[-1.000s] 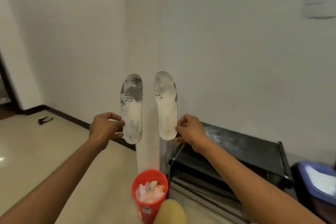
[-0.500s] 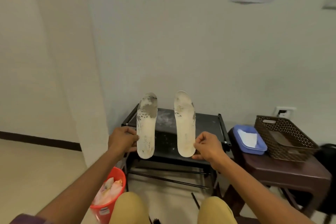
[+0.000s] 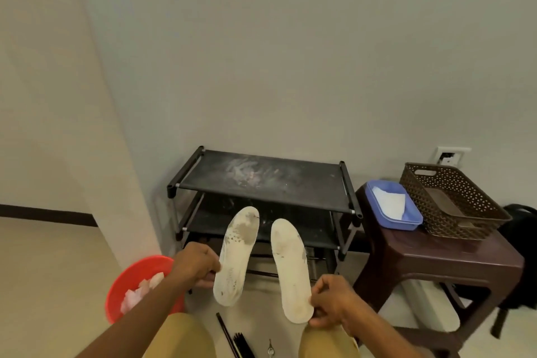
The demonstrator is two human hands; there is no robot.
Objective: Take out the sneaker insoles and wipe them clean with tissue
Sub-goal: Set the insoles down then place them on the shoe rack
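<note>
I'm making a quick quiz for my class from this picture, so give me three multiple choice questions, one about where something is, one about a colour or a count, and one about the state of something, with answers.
1. Where does the blue tray sit?
A. On the brown stool, beside the woven basket
B. On the shoe rack's top shelf
C. Inside the red bin

2. How many insoles are being held?
A. One
B. Two
C. Three

3. What state are the insoles in?
A. Spotless
B. Torn in half
C. Stained with grey marks

Answers:
1. A: the tray rests on the brown stool, left of the basket.
2. B: the left hand pinches the left insole and the right hand the right insole.
3. C: both show grey smudges, heaviest near the toes.
</note>
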